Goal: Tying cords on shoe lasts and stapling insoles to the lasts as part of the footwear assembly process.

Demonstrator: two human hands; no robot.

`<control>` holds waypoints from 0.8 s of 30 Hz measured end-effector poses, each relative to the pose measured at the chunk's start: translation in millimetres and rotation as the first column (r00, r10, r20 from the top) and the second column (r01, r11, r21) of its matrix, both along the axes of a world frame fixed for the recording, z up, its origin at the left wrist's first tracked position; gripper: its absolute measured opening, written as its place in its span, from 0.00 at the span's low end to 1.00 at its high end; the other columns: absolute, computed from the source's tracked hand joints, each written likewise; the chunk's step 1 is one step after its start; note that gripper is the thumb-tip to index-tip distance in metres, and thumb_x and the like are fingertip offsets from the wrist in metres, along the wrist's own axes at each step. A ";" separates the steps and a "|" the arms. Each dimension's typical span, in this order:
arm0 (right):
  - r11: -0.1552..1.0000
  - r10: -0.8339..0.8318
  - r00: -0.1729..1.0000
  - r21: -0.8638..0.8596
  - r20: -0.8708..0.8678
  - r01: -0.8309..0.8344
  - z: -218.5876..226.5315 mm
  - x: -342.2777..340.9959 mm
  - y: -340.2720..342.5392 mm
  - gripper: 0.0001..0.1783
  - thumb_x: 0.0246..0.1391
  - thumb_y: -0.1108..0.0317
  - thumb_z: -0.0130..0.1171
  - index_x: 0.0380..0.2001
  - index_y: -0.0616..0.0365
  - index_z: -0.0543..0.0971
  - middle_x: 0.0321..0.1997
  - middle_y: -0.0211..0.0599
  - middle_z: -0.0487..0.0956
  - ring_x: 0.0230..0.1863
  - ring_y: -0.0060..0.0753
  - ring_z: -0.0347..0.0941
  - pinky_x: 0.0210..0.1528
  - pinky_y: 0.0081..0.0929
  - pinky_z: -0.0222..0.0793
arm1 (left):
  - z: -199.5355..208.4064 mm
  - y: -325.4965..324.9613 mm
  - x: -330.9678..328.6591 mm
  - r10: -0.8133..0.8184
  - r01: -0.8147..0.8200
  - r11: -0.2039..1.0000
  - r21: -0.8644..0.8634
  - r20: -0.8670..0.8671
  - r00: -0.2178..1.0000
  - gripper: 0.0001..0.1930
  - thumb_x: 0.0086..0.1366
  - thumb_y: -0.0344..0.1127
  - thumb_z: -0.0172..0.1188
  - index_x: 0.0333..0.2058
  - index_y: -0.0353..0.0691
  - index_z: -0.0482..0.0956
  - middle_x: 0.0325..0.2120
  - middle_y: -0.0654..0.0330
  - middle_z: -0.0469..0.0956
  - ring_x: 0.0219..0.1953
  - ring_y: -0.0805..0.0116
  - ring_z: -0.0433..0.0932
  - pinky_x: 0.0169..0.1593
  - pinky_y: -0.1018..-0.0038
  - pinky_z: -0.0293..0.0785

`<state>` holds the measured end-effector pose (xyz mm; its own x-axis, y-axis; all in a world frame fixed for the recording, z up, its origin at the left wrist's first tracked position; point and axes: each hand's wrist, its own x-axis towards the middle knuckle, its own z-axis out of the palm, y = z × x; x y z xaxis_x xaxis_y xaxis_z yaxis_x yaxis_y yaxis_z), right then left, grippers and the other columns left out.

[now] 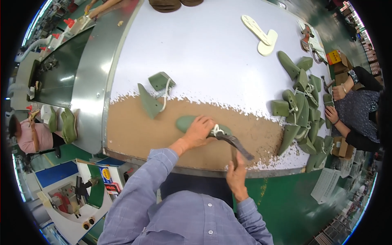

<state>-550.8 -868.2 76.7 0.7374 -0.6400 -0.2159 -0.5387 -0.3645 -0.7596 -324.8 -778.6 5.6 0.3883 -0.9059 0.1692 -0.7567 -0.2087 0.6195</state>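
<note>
On the brown worn part of the table lies a green shoe last [185, 122]. My left hand [199, 131] is closed over its middle, hiding much of it. A white cord [217, 130] shows on the last beside my fingers. My right hand [237, 175] grips the handle of a hammer with a long, dark, curved head [234, 143]. One end of that head is at the cord and the last; whether it touches them I cannot tell. Farther left, another green last [149, 103] and a green heel block [160, 81] lie joined by a white cord.
Many green lasts [303, 107] are piled at the table's right side. A person [359, 104] works beside them. Two cream insoles [261, 36] lie at the far right, brown shoes [165, 5] at the far edge. A metal conveyor frame [90, 87] runs along the left.
</note>
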 end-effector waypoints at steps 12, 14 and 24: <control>0.866 0.061 0.992 -0.500 0.107 0.001 -27.9 40.0 -46.0 0.14 0.56 0.71 0.56 0.47 0.59 0.75 0.42 0.47 0.76 0.43 0.47 0.73 0.45 0.37 0.69 | 21.1 56.0 136.0 0.595 -0.701 0.639 0.315 0.375 0.711 0.33 0.50 0.49 0.69 0.54 0.47 0.69 0.61 0.54 0.57 0.62 0.45 0.54 0.59 0.49 0.60; 0.999 0.029 0.991 -0.050 0.134 -0.022 -27.7 68.0 -12.9 0.15 0.58 0.69 0.54 0.49 0.61 0.73 0.43 0.48 0.76 0.43 0.45 0.74 0.47 0.36 0.69 | 23.5 66.9 119.3 0.567 -0.635 0.705 0.316 0.286 0.772 0.32 0.49 0.46 0.70 0.53 0.47 0.70 0.59 0.54 0.59 0.60 0.45 0.56 0.57 0.52 0.63; 0.825 -0.059 0.993 0.565 0.107 -0.012 -74.8 171.8 58.4 0.21 0.59 0.59 0.54 0.48 0.64 0.72 0.43 0.51 0.79 0.45 0.43 0.76 0.46 0.35 0.69 | 15.1 88.2 13.7 0.634 -0.702 0.697 0.143 -0.580 0.511 0.20 0.56 0.35 0.66 0.46 0.37 0.73 0.39 0.54 0.75 0.39 0.63 0.76 0.40 0.69 0.76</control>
